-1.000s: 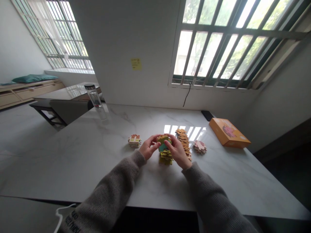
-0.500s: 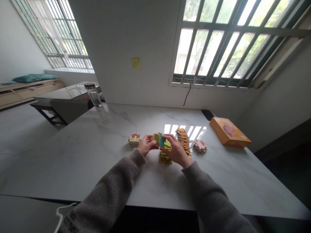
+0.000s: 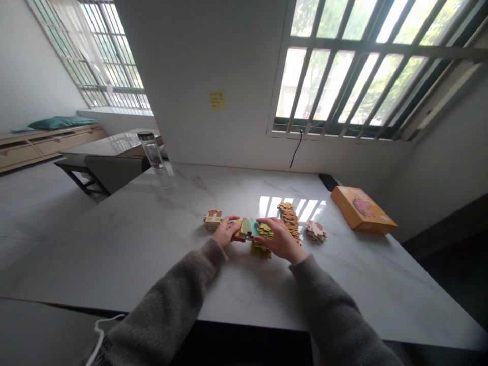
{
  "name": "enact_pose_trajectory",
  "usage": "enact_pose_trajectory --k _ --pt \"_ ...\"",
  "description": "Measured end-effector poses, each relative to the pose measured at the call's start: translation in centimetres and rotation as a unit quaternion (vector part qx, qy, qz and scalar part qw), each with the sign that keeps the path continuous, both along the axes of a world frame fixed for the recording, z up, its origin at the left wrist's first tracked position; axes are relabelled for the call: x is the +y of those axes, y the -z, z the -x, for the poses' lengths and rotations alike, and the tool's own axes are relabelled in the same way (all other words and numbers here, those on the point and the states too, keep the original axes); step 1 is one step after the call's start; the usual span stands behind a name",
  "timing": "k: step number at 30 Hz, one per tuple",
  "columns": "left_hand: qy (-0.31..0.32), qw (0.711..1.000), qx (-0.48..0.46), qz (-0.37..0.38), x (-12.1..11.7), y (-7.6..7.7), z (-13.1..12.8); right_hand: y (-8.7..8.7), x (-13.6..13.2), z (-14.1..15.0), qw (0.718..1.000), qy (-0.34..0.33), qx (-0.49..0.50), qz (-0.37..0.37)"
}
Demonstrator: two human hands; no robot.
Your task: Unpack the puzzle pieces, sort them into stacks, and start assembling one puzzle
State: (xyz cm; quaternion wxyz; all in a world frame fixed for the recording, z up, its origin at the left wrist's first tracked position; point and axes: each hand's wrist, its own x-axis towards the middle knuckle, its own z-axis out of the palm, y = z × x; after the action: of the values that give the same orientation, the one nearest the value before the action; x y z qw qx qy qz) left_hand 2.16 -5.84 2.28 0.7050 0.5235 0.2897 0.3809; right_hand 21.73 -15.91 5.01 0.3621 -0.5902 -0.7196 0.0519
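My left hand [image 3: 226, 233] is closed on the left end of some puzzle pieces [image 3: 247, 227], coloured orange-yellow, olive and teal. The fingers of my right hand [image 3: 281, 241] grip their teal end. Whether these pieces are joined or only held together, I cannot tell. Below and partly behind my right hand lies a pile of yellow-green puzzle pieces [image 3: 262, 250]. Just left of my left hand sits a stack of red, cream and green puzzle pieces [image 3: 213, 220]. A long, leaning row of orange puzzle pieces [image 3: 290, 222] runs beyond my right hand, partly covered by it.
A small stack of pink puzzle pieces [image 3: 315, 232] stands to the right on the marble-patterned table [image 3: 160, 264]. Farther right are an orange box [image 3: 362, 209] and a black phone [image 3: 328, 181]. A glass bottle [image 3: 151, 151] stands at the back left edge.
Both hands have lowered the puzzle pieces slightly, and the held pieces now look more spread out sideways. The stacks and the box have stayed put while the view shifted a little.
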Motion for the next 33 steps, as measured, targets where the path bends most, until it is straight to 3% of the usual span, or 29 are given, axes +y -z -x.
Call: enact_pose_trajectory --k 5,10,14,20,24,28,33 --pt "-0.006 0.978 0.146 -0.151 -0.6 0.8 1.9 -0.4 -0.5 -0.9 1.0 0.024 0.017 -0.009" --pt "-0.056 0.891 0.31 -0.327 -0.7 2.0 3.2 -0.5 -0.9 -1.0 0.999 0.023 0.023 -0.002" --pt "-0.085 0.824 0.346 -0.44 -0.2 2.7 3.6 0.2 -1.0 0.4 1.0 -0.018 -0.006 0.015" --pt "-0.096 0.852 0.298 -0.42 -0.4 2.9 4.1 1.0 -0.5 3.2 0.993 -0.074 -0.086 0.02" --pt "-0.074 0.812 0.294 -0.498 -1.4 2.6 4.3 0.3 -0.4 2.9 0.985 -0.089 -0.148 0.024" --pt "-0.039 0.777 0.309 -0.547 -2.3 2.1 4.1 -0.4 -1.0 0.4 0.981 -0.023 -0.179 0.069" --pt "-0.042 0.77 0.295 -0.564 -2.8 1.4 3.9 0.3 -1.0 -1.2 0.956 -0.011 -0.239 0.168"
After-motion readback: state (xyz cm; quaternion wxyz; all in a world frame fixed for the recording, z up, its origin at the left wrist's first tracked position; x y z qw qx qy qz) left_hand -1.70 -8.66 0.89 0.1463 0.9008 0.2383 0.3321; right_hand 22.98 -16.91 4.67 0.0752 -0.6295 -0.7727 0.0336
